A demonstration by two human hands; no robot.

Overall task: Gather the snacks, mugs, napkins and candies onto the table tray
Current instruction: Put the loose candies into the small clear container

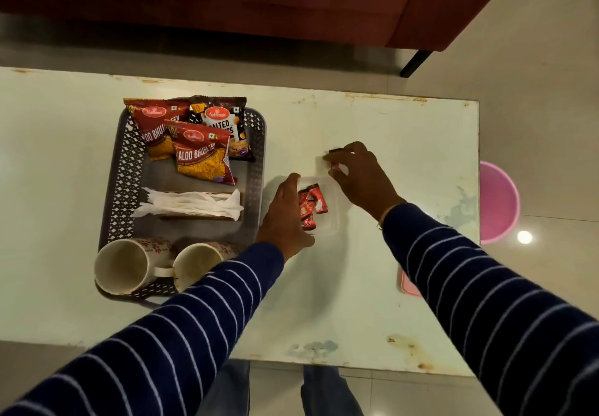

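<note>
A grey perforated tray (124, 182) sits on the left of the white table (389, 130). It holds three snack packets (201, 156), a bundle of white napkins (194, 203) and two mugs (123, 266) lying on their sides at its near end. Right of the tray stands a small clear plastic container (332, 217) with several red candies (312, 203) in it. My left hand (283, 217) grips the container's left side. My right hand (359, 175), just beyond the container, pinches red candies (334, 166) in its fingertips.
A pink flat object (409, 286) peeks out under my right sleeve near the table's right part. A pink bucket (497, 201) stands on the floor past the right edge. A dark red sofa (259, 0) lies behind the table.
</note>
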